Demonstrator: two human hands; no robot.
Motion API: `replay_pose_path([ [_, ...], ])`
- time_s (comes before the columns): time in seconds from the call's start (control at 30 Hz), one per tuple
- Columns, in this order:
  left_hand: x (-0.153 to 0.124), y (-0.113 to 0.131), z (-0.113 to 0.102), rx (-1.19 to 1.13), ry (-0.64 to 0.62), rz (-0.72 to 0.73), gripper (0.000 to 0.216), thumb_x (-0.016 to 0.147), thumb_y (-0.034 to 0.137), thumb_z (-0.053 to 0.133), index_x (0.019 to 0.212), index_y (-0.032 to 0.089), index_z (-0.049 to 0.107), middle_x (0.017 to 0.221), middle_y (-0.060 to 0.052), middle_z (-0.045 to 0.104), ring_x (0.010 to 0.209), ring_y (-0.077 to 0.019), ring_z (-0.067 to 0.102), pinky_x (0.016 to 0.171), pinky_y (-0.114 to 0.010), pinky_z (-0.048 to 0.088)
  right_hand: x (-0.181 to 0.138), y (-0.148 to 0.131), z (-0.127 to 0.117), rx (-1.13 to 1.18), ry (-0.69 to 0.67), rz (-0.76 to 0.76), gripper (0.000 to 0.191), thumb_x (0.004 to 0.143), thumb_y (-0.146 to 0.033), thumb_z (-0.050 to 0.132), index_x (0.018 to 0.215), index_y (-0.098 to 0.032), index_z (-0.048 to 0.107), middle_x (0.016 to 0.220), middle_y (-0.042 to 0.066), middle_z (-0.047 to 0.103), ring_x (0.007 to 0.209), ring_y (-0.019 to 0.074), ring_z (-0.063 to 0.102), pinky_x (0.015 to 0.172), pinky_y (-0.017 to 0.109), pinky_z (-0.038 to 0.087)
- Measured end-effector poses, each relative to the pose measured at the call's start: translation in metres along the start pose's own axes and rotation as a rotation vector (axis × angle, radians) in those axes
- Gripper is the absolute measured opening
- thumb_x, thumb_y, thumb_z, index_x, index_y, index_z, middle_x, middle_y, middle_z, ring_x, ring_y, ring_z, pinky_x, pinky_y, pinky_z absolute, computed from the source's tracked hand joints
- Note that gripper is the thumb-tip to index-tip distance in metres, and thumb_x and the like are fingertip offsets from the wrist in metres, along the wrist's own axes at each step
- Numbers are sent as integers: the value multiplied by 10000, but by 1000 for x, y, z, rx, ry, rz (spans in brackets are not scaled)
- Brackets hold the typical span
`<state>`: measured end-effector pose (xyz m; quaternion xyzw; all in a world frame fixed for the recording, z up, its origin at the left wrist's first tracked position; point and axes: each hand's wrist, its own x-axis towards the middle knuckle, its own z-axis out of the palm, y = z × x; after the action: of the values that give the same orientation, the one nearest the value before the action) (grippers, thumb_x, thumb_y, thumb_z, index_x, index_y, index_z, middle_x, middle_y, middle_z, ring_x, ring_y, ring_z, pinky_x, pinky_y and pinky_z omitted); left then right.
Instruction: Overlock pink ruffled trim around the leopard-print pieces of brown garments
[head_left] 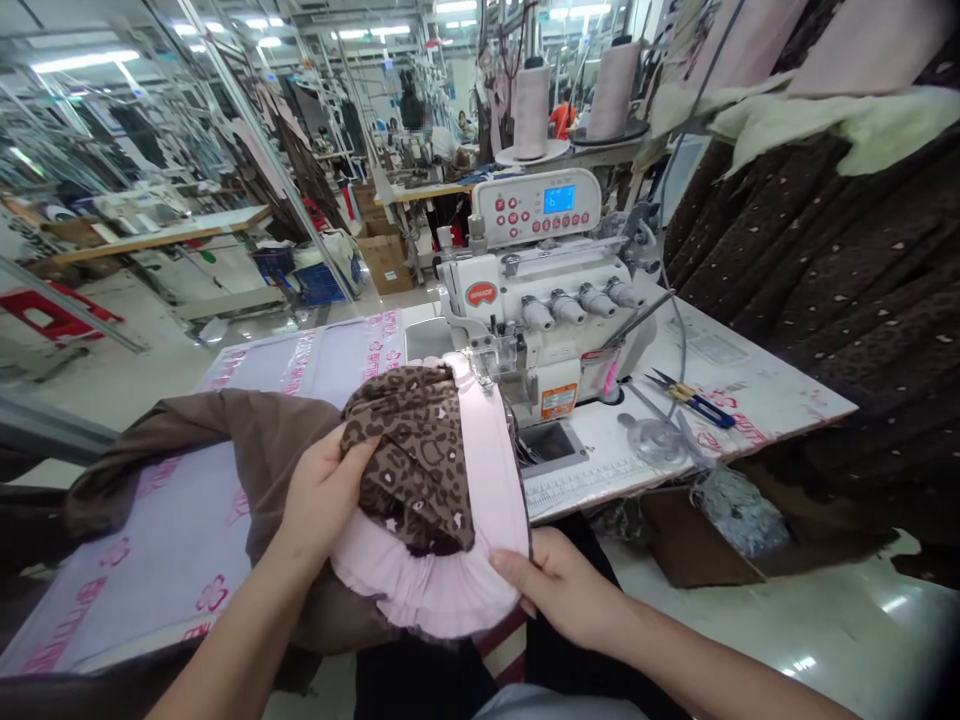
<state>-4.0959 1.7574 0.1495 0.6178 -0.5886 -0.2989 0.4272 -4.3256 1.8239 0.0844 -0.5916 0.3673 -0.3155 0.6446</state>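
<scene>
Where the brown cloth (225,430) is draped over the desk (150,570) at the lower left of the frame, its hanging weight is judged able to drag the work sideways; at lower centre the left hand (322,495) is closed on the leopard-print fabric (420,450), thumb on top; the gathered pink band (491,500) is wrapped round that fabric and is led up to the overlock machine (540,290) at centre; the right hand (562,590) is pinched on the band's lower edge, its fingers partly tucked beneath. A layer could be slipped out of line, or a stray fold caught in the seam, because the bundle is thick and bunched; fingertips could be brought too near the stitching point. That point is hidden by the cloth; the snips (694,400) further right are small and hard to make out; the dark garments (825,270) at the right edge are cut off.
</scene>
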Motion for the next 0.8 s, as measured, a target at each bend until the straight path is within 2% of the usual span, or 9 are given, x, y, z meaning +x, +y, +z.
replay_pose_path([
  [0.13,27,1,3,53,92,41,357,747,442,541,946,158,629,851,-21,662,839,-211,583,743,-270,447,22,-8,-17,-40,4,4,487,822,-555,408,558,-146,408,462,-35,384,428,59,335,414,186,240],
  [0.3,67,6,3,98,83,115,346,778,432,479,880,130,612,807,-38,636,763,-193,569,682,-267,447,57,-19,-39,-122,70,-39,457,810,-533,444,581,-138,457,456,-31,421,426,70,375,418,188,269],
  [0.43,47,21,12,412,353,363,276,752,313,526,960,135,559,877,-65,585,841,-201,532,801,-312,406,73,-27,-45,-196,135,-14,435,812,-485,463,556,-133,469,447,-20,447,425,78,411,424,192,292],
  [0.47,34,23,18,476,338,420,253,761,300,519,955,143,560,895,-69,579,865,-202,524,825,-313,392,75,-29,-46,-189,137,-8,423,815,-470,465,561,-132,473,448,-20,454,426,80,420,427,192,300],
  [0.53,7,24,32,489,75,422,227,812,309,455,938,162,573,931,-71,588,889,-198,523,833,-304,386,76,-32,-46,-152,131,-5,394,816,-443,472,580,-128,484,448,-24,459,419,75,422,429,188,309],
  [0.6,-10,20,46,365,-306,286,263,850,332,389,921,168,581,911,-57,604,834,-183,538,773,-285,407,77,-34,-48,-120,117,-6,384,818,-425,474,583,-122,492,433,-30,453,397,65,402,418,184,296],
  [0.63,-15,18,51,269,-440,200,281,853,353,380,911,159,575,874,-50,606,784,-173,540,726,-273,417,77,-36,-50,-117,111,-10,387,818,-418,476,572,-119,492,423,-31,447,387,60,390,411,183,285],
  [0.73,-25,19,55,34,-642,24,325,841,424,388,796,139,538,657,-1,541,567,-117,466,530,-213,376,78,-37,-52,-75,108,1,380,800,-408,508,559,-116,486,421,-32,446,388,58,394,406,182,275],
  [0.8,-42,26,48,41,-799,0,346,844,434,386,709,142,514,582,16,493,506,-94,418,477,-195,331,71,-35,-48,26,109,35,372,772,-426,544,576,-117,480,440,-36,452,393,55,397,402,178,277],
])
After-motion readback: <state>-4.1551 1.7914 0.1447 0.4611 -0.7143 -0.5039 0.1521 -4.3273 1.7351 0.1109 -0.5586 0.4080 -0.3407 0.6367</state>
